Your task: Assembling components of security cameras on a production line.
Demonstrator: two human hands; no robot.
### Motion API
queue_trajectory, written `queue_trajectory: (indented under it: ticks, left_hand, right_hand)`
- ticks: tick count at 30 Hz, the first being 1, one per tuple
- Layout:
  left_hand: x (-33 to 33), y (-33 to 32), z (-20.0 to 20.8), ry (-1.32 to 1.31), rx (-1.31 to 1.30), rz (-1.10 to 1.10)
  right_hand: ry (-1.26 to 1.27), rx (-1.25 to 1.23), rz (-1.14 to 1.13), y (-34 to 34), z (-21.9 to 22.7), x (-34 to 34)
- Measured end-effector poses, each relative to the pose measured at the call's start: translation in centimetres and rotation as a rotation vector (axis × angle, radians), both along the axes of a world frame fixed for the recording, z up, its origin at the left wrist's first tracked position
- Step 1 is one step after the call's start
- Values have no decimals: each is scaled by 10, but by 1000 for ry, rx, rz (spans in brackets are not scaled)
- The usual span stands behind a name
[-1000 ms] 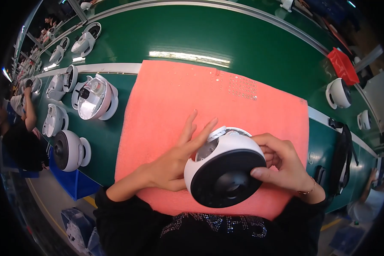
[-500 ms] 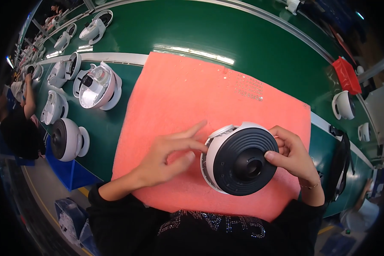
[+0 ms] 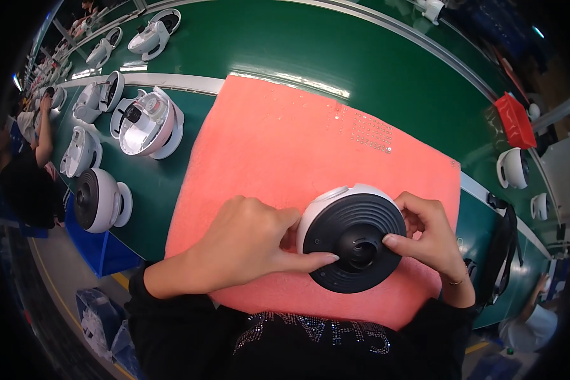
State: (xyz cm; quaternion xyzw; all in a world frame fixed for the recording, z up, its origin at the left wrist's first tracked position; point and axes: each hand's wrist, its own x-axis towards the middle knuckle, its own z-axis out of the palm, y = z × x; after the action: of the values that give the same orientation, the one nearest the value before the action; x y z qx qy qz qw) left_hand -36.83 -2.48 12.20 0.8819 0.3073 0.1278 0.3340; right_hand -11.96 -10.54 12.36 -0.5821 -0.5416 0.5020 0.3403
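White-shelled appliance unit is held between two bare hands over the near part of a pink mat, its black side faced toward the wearer. The scene is framed by a green worktable, on which the mat is spread. On the left, a similar closed unit is stood near an opened unit, whose inner parts are exposed. On the far right, a red bin is placed well apart from the work.

The unit is grasped from both sides. By the left hand, the side of the shell is clasped with curled, partly hidden fingers, while the thumb is laid on the lower left of the black ridged face. By the right hand, the opposite rim is pinched, thumb in front and fingers behind. Whether any weight is borne by the mat cannot be told.

The step in hand is judged to be a two-handed steadying of the unit; for any further move, even support on both sides is called for, with the round hub left uncovered. Smallest of all, shiny pieces are set in rows on the mat's far part.
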Motion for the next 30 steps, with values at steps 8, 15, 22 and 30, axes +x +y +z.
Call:
queue_trajectory:
  ticks: [8,15,22,30]
  left_hand:
    - [7,13,12,211,37,-133]
    - [8,13,15,254,43,-135]
    - [9,12,15,254,26,-140]
    - [10,10,20,326,212,-133]
  right_hand:
    - [-501,329,104,14,0,-4]
    - [-635,326,180,14,1,-1]
    - [-685,756,306,-1,20,-19]
    - [-558,535,371,1,30,-19]
